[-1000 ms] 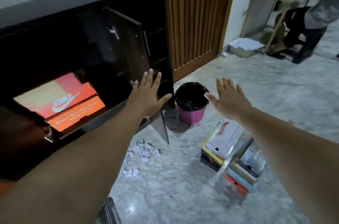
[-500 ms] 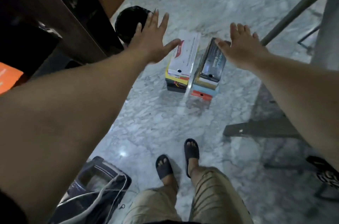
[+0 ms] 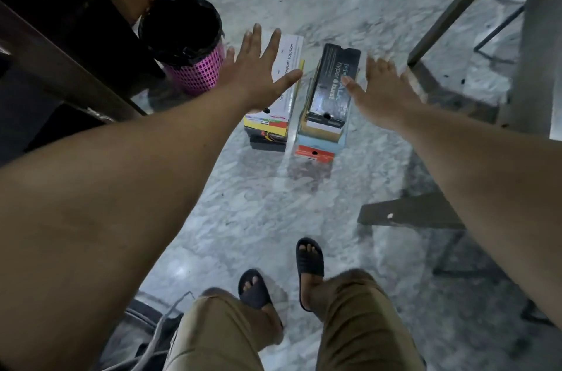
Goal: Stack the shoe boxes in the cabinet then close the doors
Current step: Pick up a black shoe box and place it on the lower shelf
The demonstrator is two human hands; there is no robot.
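Near the middle of the frame, two stacks of shoe boxes stood side by side on the marble floor (image 3: 243, 212). The left stack (image 3: 269, 127) was topped by a white box (image 3: 289, 66); the right stack (image 3: 322, 130) was topped by a black box (image 3: 333, 84), with an orange box (image 3: 313, 153) at its bottom.

The left hand (image 3: 257, 72) was spread flat with fingers wide, palm down over the white box, holding nothing; whether it touched the lid could not be told. The right hand (image 3: 380, 90) was also opened wide and empty, at the right edge of the black box, its thumb overlapping the lid.

A pink bin (image 3: 194, 66) with a black liner stood just left of the boxes. The dark cabinet (image 3: 60, 60) filled the upper left of the frame. At the lower centre were two feet in dark sandals (image 3: 310, 261).
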